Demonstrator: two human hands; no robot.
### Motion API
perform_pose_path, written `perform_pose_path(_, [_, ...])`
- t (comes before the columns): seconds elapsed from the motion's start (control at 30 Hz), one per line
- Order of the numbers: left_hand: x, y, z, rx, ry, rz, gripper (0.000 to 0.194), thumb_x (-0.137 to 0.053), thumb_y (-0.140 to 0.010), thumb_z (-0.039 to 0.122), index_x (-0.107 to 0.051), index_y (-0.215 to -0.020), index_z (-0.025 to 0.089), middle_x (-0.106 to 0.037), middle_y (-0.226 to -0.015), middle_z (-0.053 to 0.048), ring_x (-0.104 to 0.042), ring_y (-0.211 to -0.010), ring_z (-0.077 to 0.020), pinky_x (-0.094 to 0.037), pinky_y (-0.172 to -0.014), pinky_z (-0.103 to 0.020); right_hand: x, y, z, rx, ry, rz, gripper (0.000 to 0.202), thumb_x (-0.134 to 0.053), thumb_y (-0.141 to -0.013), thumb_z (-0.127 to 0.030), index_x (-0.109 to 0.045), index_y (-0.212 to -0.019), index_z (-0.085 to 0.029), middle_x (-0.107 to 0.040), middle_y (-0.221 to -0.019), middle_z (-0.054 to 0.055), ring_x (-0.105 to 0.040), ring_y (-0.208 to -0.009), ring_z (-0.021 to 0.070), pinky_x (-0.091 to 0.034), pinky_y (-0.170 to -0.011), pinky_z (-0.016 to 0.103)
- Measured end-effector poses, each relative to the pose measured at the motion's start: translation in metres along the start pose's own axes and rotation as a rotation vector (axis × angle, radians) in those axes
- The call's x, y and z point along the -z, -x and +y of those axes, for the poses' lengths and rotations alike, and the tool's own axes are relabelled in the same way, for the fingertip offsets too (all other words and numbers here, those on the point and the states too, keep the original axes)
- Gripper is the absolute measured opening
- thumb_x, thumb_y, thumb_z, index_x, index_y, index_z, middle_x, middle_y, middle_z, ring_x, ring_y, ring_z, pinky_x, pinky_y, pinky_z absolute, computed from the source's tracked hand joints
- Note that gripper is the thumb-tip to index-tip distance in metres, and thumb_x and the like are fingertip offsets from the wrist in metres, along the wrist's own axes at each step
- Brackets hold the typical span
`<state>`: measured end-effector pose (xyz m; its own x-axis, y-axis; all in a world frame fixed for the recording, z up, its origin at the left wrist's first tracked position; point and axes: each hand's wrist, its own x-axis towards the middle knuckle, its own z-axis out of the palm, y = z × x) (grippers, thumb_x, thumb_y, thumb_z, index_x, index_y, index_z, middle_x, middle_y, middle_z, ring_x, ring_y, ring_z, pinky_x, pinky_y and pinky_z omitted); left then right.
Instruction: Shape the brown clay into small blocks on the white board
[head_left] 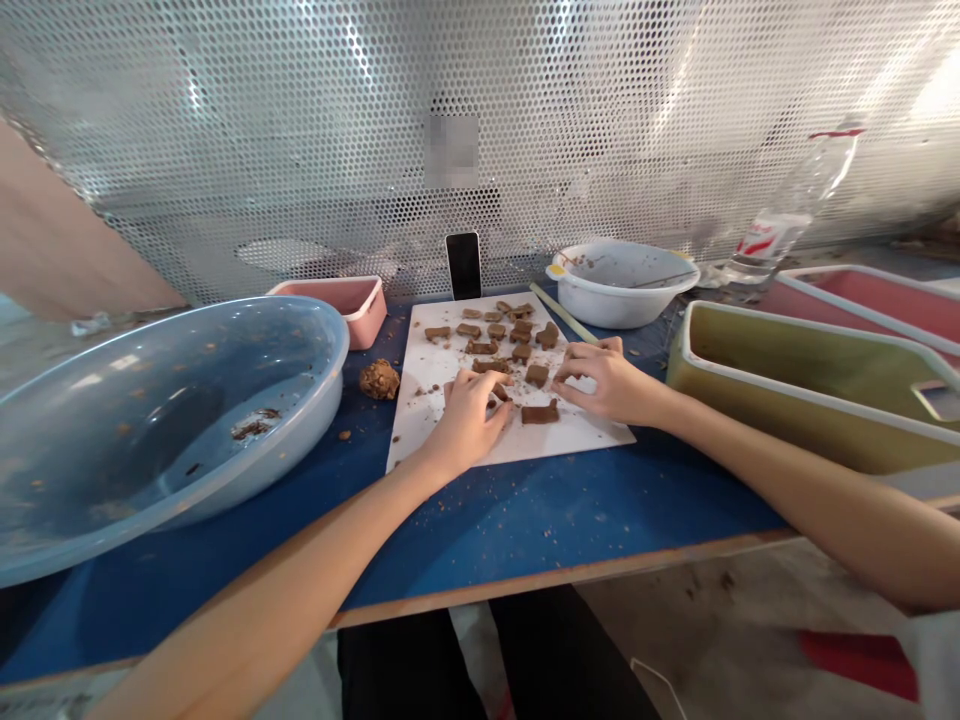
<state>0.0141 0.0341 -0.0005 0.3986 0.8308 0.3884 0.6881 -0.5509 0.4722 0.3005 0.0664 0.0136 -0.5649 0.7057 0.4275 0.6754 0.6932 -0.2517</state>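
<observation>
Several small brown clay-like pieces, some shaped like little animals, lie on a white board. My left hand is over the board's front half, its fingers and thumb curled around a brown clay piece, which they partly hide. Just right of it lies a long brown clay piece with a raised end. My right hand is at the board's right side, thumb and fingertips brought together in a pinch; whatever lies between them is too small to tell. A blocky clay piece lies left of those fingertips.
A big blue basin stands left, beside a brown clay lump. Behind are a pink box, a phone and a white basin. A pale stick, an olive bin and a plastic bottle are right.
</observation>
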Motion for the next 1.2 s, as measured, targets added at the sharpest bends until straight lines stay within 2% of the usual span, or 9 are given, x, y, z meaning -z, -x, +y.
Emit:
perform_pose_path(0.07, [0.000, 0.000, 0.000, -0.002, 0.003, -0.001, 0.025, -0.071, -0.103, 0.020, -0.069, -0.128, 0.024, -0.073, -0.102, -0.007, -0.066, -0.121, -0.0337, -0.054, -0.104, -0.052, -0.003, 0.000, -0.002, -0.064, 0.015, 0.019, 0.043, -0.064, -0.107, -0.056, -0.077, -0.084, -0.022, -0.075, -0.096, 0.007, -0.070, -0.089, 0.0244, -0.037, -0.092, 0.046])
perform_pose_path(0.13, [0.000, 0.000, 0.000, 0.001, 0.003, -0.001, 0.025, -0.072, -0.104, 0.020, -0.069, -0.128, 0.024, -0.073, -0.102, -0.007, -0.066, -0.122, -0.0339, -0.053, -0.105, -0.052, -0.006, 0.000, -0.003, -0.073, 0.007, 0.008, 0.041, -0.071, -0.103, -0.057, -0.078, -0.082, -0.023, -0.076, -0.093, 0.006, -0.072, -0.089, 0.0246, -0.037, -0.091, 0.045])
perform_pose_path(0.23, [0.001, -0.001, 0.000, 0.007, 0.001, -0.001, 0.026, -0.072, -0.103, 0.019, -0.069, -0.128, 0.024, -0.073, -0.102, -0.007, -0.065, -0.123, -0.0342, -0.052, -0.106, -0.053, -0.008, 0.000, -0.004, -0.064, -0.019, -0.010, 0.029, -0.075, -0.100, -0.049, -0.079, -0.084, -0.024, -0.079, -0.096, 0.005, -0.074, -0.093, 0.0253, -0.037, -0.093, 0.045])
perform_pose_path(0.4, [0.001, 0.000, 0.000, 0.007, 0.007, 0.000, 0.024, -0.072, -0.104, 0.021, -0.069, -0.128, 0.024, -0.073, -0.104, -0.007, -0.066, -0.120, -0.0332, -0.053, -0.105, -0.051, -0.006, 0.000, -0.005, -0.078, -0.044, -0.033, 0.017, -0.078, -0.094, -0.038, -0.080, -0.085, -0.024, -0.080, -0.095, 0.004, -0.074, -0.084, 0.0224, -0.038, -0.088, 0.043])
perform_pose_path(0.6, [0.000, 0.001, 0.000, 0.001, 0.004, 0.005, 0.023, -0.071, -0.105, 0.024, -0.069, -0.128, 0.025, -0.072, -0.101, -0.007, -0.066, -0.119, -0.0333, -0.054, -0.103, -0.051, -0.002, 0.002, -0.007, -0.057, -0.019, -0.004, 0.027, -0.069, -0.104, -0.044, -0.082, -0.092, -0.024, -0.077, -0.095, 0.007, -0.074, -0.092, 0.0258, -0.039, -0.088, 0.043])
perform_pose_path(0.7, [0.001, 0.000, 0.001, 0.014, -0.003, 0.005, 0.024, -0.072, -0.104, 0.022, -0.070, -0.127, 0.024, -0.073, -0.102, -0.007, -0.066, -0.119, -0.0335, -0.053, -0.104, -0.052, -0.005, 0.002, -0.007, -0.035, -0.023, -0.013, 0.024, -0.072, -0.102, -0.044, -0.083, -0.091, -0.025, -0.078, -0.099, 0.006, -0.073, -0.090, 0.0243, -0.038, -0.091, 0.044])
perform_pose_path(0.83, [0.002, 0.000, 0.003, 0.032, 0.000, -0.012, 0.025, -0.073, -0.103, 0.020, -0.070, -0.127, 0.024, -0.073, -0.103, -0.007, -0.066, -0.121, -0.0334, -0.053, -0.106, -0.052, -0.009, 0.002, -0.007, -0.008, -0.039, -0.012, 0.022, -0.074, -0.100, -0.041, -0.082, -0.086, -0.025, -0.079, -0.094, 0.005, -0.072, -0.085, 0.0224, -0.037, -0.090, 0.044])
perform_pose_path(1.03, [0.002, 0.000, 0.003, 0.026, 0.015, -0.013, 0.025, -0.071, -0.103, 0.020, -0.069, -0.127, 0.024, -0.072, -0.100, -0.007, -0.066, -0.120, -0.0334, -0.053, -0.104, -0.052, 0.000, 0.003, -0.007, -0.027, -0.027, -0.037, 0.022, -0.067, -0.105, -0.038, -0.085, -0.100, -0.026, -0.077, -0.105, 0.008, -0.073, -0.098, 0.0259, -0.039, -0.094, 0.045])
perform_pose_path(1.2, [0.002, 0.000, 0.002, 0.026, 0.019, -0.008, 0.024, -0.071, -0.102, 0.018, -0.070, -0.126, 0.024, -0.072, -0.100, -0.007, -0.066, -0.121, -0.0339, -0.053, -0.105, -0.052, 0.000, 0.003, -0.001, 0.045, -0.027, -0.073, 0.015, -0.073, -0.101, -0.035, -0.086, -0.105, -0.027, -0.076, -0.110, 0.008, -0.072, -0.103, 0.0264, -0.041, -0.097, 0.045])
